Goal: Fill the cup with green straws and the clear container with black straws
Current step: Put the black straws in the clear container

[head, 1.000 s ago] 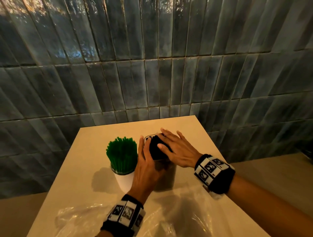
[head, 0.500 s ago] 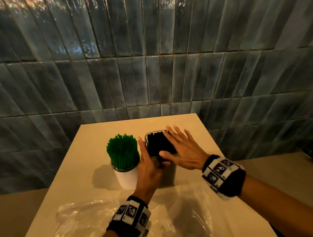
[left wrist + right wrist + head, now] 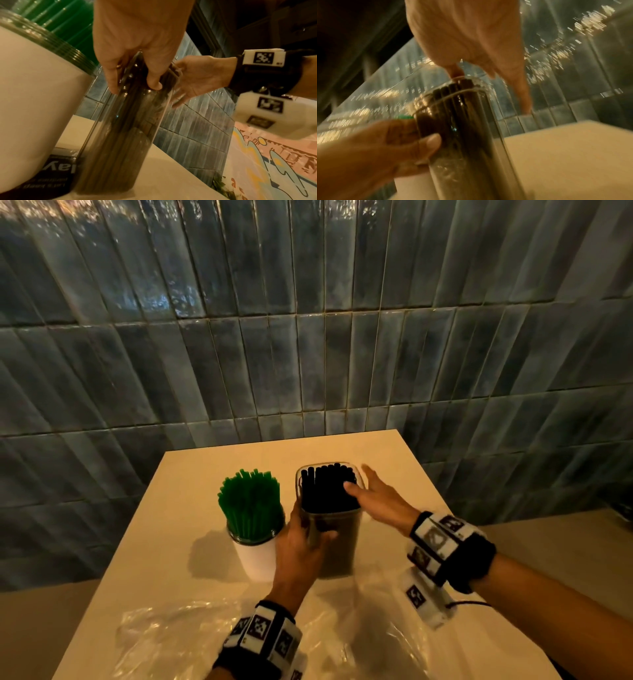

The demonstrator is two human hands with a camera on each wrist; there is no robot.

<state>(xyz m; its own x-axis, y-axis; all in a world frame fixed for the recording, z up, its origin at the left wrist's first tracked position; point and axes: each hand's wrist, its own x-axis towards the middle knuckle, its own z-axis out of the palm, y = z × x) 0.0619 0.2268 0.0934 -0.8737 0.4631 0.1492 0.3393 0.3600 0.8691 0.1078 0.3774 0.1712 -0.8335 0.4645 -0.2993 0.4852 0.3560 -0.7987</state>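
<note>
A white cup (image 3: pixel 258 558) (image 3: pixel 34 105) packed with green straws (image 3: pixel 250 501) stands on the table. Right of it stands the tall clear container (image 3: pixel 337 546) (image 3: pixel 120 135) (image 3: pixel 471 135), full of black straws (image 3: pixel 327 487). My left hand (image 3: pixel 303 542) (image 3: pixel 135 67) grips the container's upper left side, thumb on the front wall. My right hand (image 3: pixel 375 499) (image 3: pixel 471 40) is open with straight fingers at the container's right rim, its thumb resting on the straw tops.
A crumpled clear plastic bag (image 3: pixel 191 642) lies on the near part of the beige table (image 3: pixel 191 474). A blue-grey tiled wall (image 3: pixel 308 354) rises right behind the table. The table's right edge is near my right wrist.
My right hand has slid off the top of the black straws toward the container's right rim, uncovering most of them. My left hand keeps its hold on the container.
</note>
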